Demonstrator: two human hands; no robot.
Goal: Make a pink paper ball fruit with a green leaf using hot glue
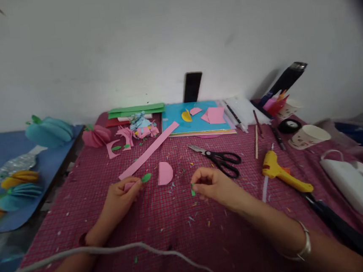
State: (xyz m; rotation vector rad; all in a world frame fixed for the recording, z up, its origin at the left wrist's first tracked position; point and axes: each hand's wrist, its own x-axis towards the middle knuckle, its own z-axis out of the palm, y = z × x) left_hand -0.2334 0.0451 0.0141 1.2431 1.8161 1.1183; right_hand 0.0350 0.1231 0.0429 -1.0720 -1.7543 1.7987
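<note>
My left hand (120, 198) is closed in a pinch, and a green paper leaf (146, 178) sticks out at its fingertips. Some pink paper (129, 186) also shows among those fingers. Between thumb and forefinger, my right hand (213, 186) pinches a small green paper piece (193, 190). On the cloth between my hands lies a folded pink half-circle (165, 173). A long pink paper strip (151, 150) slants away behind it. Black-handled scissors (218, 159) rest with slightly parted blades beyond my right hand.
A yellow glue gun (278, 172) lies right of my right arm, near a paper cup (308, 136) and a white power bank (354, 186). Coloured paper sheets (175, 115) and a phone (192, 86) stand at the back. Paper pumpkins (49, 131) sit left; a white cable (115, 248) crosses in front.
</note>
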